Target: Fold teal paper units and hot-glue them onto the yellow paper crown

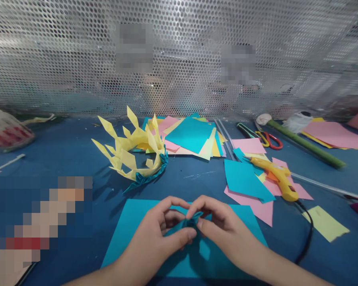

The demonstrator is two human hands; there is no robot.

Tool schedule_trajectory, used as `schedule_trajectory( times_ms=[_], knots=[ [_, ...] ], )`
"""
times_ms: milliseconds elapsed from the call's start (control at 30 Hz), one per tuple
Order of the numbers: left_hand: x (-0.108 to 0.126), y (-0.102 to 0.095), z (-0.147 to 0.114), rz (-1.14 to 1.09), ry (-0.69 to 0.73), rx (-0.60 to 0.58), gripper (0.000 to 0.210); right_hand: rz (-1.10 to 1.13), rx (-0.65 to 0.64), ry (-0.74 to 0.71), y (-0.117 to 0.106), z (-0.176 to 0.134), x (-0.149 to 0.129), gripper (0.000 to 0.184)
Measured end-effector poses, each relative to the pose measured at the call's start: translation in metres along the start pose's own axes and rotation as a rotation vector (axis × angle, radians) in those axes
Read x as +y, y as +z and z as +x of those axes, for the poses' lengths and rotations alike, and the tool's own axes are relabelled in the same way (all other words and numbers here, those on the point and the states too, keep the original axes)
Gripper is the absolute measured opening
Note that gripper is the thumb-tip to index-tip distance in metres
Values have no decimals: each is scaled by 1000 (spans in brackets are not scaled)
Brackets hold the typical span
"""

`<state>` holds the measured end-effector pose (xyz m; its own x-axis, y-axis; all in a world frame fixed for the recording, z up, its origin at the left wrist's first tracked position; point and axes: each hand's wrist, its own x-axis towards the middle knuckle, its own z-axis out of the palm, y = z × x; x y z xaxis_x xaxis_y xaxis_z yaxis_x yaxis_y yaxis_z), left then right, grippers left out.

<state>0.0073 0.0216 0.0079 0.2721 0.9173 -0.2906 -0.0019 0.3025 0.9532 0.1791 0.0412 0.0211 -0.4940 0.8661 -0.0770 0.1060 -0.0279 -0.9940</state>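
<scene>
Both my hands meet over a large teal paper sheet (226, 262) on the blue table. My left hand (164, 230) pinches a small folded piece of teal paper (193, 218) between thumb and fingers. My right hand (216, 220) grips the same piece from its other side, fingertips close to the left ones. Part of the folded piece is hidden behind the fingers. Beyond the sheet stands a pale yellow paper crown (131, 155) with pointed diamond tips, and twisted teal paper (147, 178) runs along its front lower rim.
A yellow hot glue gun (274, 172) lies on teal and pink scraps at the right, its black cord (310, 230) trailing forward. Coloured sheets (191, 135) are piled behind. Red-handled scissors (274, 141) and a green stem (304, 145) lie further right. A pixelated arm (35, 226) enters at left.
</scene>
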Motion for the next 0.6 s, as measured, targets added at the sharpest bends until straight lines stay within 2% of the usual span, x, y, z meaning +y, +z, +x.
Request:
schedule_trajectory(
  times_ms=[167,367,600],
  knots=[
    [4,-4,-1,15,16,35,19,93,-5,18,-1,2,0,1],
    [4,-1,-3,79,73,55,7,-137,48,-123,3,-2,0,13],
    [-1,-1,-5,49,86,30,17,-265,155,-115,5,-1,5,20]
  ],
)
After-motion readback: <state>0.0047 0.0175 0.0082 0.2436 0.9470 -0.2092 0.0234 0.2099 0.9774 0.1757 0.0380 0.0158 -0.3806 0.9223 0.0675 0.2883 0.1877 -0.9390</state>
